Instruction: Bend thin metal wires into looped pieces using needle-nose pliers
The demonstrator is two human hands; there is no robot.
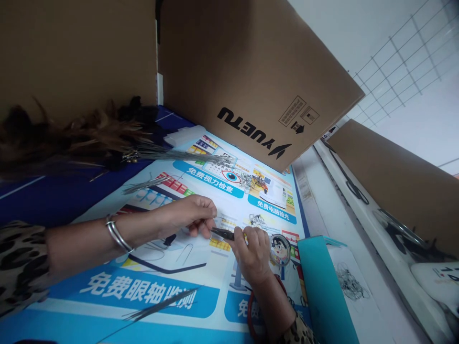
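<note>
My right hand (252,253) is closed around a pair of pliers (225,233), whose dark pointed jaws reach left to my left fingertips. My left hand (201,216) is pinched on a thin wire, mostly hidden by the fingers, right at the plier tips. Beneath both hands lies a printed sheet (215,313) with blue banners and cartoon pictures. Short bent wires (184,254) rest on it below my left hand. Nearer me is a bundle of straight grey wires (163,303). Small tangles of wire (257,220) lie beyond my right hand.
Brown feathers (71,134) are heaped at the left, beside a long wire bundle (179,154). Large cardboard boxes (251,71) stand at the back. To the right, a teal box (322,286) sits near a wire tangle (349,282) on white.
</note>
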